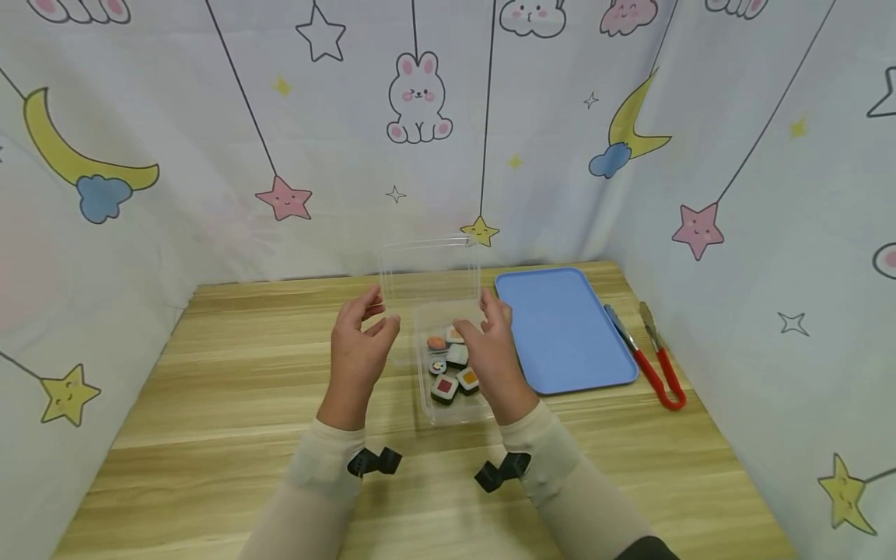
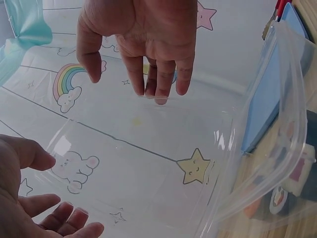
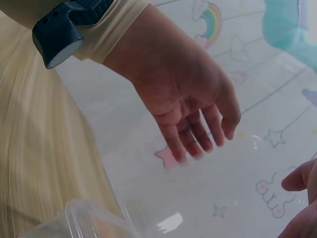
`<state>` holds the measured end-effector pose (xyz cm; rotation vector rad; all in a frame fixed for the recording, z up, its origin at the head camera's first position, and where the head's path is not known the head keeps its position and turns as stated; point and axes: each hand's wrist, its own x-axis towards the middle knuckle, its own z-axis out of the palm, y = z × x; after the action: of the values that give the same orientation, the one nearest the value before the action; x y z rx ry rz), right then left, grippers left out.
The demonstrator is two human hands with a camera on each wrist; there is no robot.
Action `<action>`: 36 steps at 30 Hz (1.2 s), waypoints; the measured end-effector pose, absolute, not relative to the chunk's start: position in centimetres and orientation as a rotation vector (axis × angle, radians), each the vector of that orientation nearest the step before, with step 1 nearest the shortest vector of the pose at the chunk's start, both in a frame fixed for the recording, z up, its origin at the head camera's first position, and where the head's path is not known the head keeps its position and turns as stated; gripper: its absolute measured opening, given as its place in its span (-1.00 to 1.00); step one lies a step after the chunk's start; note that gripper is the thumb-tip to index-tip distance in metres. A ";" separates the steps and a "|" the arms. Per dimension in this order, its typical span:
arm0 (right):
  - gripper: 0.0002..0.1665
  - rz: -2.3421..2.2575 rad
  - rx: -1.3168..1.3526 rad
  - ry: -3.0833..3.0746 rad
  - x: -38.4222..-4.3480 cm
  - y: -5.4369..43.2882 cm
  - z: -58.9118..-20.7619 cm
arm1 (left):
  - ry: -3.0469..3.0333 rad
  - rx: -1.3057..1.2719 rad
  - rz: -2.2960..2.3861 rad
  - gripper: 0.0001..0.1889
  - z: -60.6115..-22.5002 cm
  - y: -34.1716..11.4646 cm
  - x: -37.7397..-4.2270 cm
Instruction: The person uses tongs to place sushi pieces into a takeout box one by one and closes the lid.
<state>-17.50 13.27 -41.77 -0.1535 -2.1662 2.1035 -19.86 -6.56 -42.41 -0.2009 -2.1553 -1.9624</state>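
Note:
A clear plastic box (image 1: pixel 424 393) holds several sushi pieces (image 1: pixel 444 388), some topped red or orange. Its transparent lid (image 1: pixel 430 272) stands raised at the back of the box; whether they are joined, I cannot tell. My left hand (image 1: pixel 358 350) is at the lid's left edge, fingers spread and loosely bent. Over the box's right side, my right hand (image 1: pixel 495 358) has its fingers by the lid's right edge and hides some sushi. In the left wrist view the right hand's fingertips (image 2: pixel 161 101) meet the lid's rim. Neither hand visibly grips it.
A blue tray (image 1: pixel 567 330) lies right of the box. Beyond it are tongs (image 1: pixel 661 377) with red handles. The wooden table (image 1: pixel 231 389) ends at a patterned cloth (image 1: pixel 336 140) hanging behind and along the sides.

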 end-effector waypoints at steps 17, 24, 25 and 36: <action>-0.22 1.922 -0.060 -2.181 -17.5 14.6 -41.9 | -2.120 -0.221 -1.959 -0.44 -42.2 -6.3 -19.5; -0.31 1.948 -0.049 -2.133 -17.8 15.1 -42.0 | -2.109 -0.226 -2.002 -0.45 -42.2 -6.3 -19.3; -0.31 1.960 -0.054 -2.123 -17.8 15.2 -42.0 | -2.110 -0.233 -2.002 -0.45 -42.2 -6.3 -19.4; -0.40 2.006 -0.060 -2.016 -18.0 15.7 -42.1 | -2.109 -0.293 -2.020 -0.46 -42.3 -6.4 -19.4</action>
<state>-18.00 15.70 -42.08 -0.0603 -2.0163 2.0058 -19.42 -6.38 -42.32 -0.2927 -2.1090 -2.0200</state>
